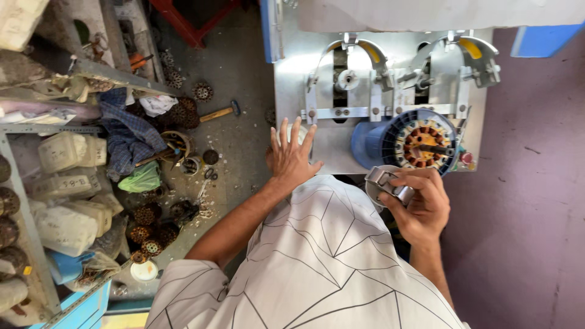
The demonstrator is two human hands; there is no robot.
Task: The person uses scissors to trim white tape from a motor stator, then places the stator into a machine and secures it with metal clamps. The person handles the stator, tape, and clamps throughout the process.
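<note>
At the far left, around nine o'clock, a metal shelf rack [24, 183] is seen, loaded with whitish plastic containers [67, 152]. Just right of it, on the floor [237, 73], a blue checked cloth [131, 137], a green rag [141, 178] and a scatter of dark wound stators [149, 231] are found, with a wooden-handled hammer [218, 112] lying toward eleven o'clock.

Next, near the centre, the left hand [291, 159] is held open, fingers spread and pointing to twelve o'clock, with nothing grasped; it is laid flat by the near left corner of the grey metal machine plate [292, 79], partly over a small pale round object [300, 132] whose kind cannot be told. Whether the palm presses down cannot be told.

Further right, the stator [421, 144], with copper-coloured slots and a blue housing, is seated on the machine, its bore axis pointing up toward the camera. Above it, toward twelve o'clock, two arched metal guides [365, 55] are mounted side by side.

The right hand [420, 204] is closed around a shiny metal clip-like tool [385, 183], held just below the stator, at about six o'clock from it. Hand and stator are close but seen apart. From the right hand the stator lies at twelve o'clock; from the left hand it lies at about three o'clock and farther off, so the right hand is the nearer. A purple-grey floor [530, 183] fills the right edge.
</note>
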